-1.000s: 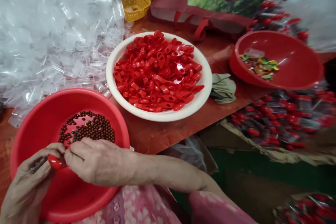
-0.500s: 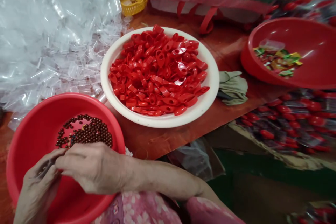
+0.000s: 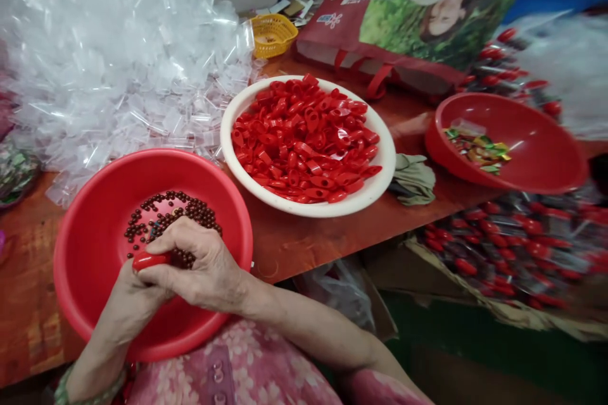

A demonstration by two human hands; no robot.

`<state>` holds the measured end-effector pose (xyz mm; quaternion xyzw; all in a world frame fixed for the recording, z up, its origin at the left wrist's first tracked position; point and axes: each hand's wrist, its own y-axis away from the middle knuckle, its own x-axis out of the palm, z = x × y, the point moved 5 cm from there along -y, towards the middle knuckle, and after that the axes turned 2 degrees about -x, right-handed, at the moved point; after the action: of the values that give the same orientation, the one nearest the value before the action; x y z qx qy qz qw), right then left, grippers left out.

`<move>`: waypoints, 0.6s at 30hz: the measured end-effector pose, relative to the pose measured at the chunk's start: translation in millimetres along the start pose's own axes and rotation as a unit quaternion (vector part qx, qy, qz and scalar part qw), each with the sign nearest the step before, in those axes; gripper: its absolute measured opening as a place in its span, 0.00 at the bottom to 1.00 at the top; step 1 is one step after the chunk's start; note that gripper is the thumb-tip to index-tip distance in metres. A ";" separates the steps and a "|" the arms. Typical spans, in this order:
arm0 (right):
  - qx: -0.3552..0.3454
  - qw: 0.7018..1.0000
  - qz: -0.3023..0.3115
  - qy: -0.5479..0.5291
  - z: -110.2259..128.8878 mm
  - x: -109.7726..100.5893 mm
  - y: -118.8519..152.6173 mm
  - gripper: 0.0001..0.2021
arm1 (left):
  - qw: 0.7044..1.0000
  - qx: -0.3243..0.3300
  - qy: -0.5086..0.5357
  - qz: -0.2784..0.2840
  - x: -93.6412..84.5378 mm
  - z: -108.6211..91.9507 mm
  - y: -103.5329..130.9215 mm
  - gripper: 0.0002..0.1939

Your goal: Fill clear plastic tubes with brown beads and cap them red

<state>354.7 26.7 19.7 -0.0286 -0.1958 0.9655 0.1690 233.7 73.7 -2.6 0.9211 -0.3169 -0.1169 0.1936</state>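
Note:
My right hand [image 3: 204,269] pinches a glossy red plastic cap [image 3: 149,261] between thumb and fingers. Just beneath it, my left hand [image 3: 137,304] is closed, wrapped around a clear plastic tube that showed half a second ago; the fingers and cap now hide it. Both hands meet over a red basin [image 3: 90,234]. Small brown beads [image 3: 202,212] lie on the basin's floor, partly covered by my right hand. Beyond stands a white bowl [image 3: 304,207] heaped with red caps [image 3: 304,139].
Clear plastic tubes [image 3: 128,63] form a big pile at the back left. Near the bag [image 3: 351,31] is a yellow basket [image 3: 273,35]. A tilted red bowl [image 3: 536,139] holds colourful wrapped pieces. Grey-green gloves [image 3: 413,178] lie beside the white bowl; capped tubes [image 3: 517,247] fill a box below.
The camera view has shifted, bringing more of the bag into sight. A red cap now shows in my right fingers, and the tube in my left hand has gone out of sight.

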 end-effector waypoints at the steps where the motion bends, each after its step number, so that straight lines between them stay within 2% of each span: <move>1: 0.004 1.000 -0.008 -0.004 2.8 -1.8 2.0 0.05 | 1.000 -0.001 0.004 0.013 3.5 -0.3 0.6 0.18; 5: 0.036 0.999 -0.016 -0.015 12.5 -7.6 12.3 0.02 | 0.995 -0.016 0.038 0.091 20.5 -4.3 7.3 0.13; 7: 0.031 0.999 -0.016 -0.010 15.2 -9.2 15.8 0.03 | 0.987 -0.019 0.062 0.147 28.2 -5.1 10.6 0.13; 9: 0.041 0.999 -0.031 -0.007 13.1 -10.3 17.6 0.05 | 0.980 -0.022 0.088 0.175 31.2 -3.5 12.1 0.12; 14: 0.122 0.991 -0.043 -0.039 -0.6 -4.5 22.5 0.04 | 0.975 0.004 0.141 0.174 29.6 1.5 13.1 0.10; 16: 0.097 0.995 -0.029 -0.014 -0.9 -2.2 24.2 0.04 | 0.974 0.010 0.146 0.173 27.8 4.9 13.4 0.09; 18: 0.028 0.999 -0.004 0.041 2.7 -1.4 24.9 0.03 | 0.970 -0.003 0.161 0.180 26.1 10.2 13.7 0.10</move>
<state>347.9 3.6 12.6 -0.0627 -0.1619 0.9679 0.1816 243.0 44.6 -8.3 0.8548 -0.4422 0.0687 0.2629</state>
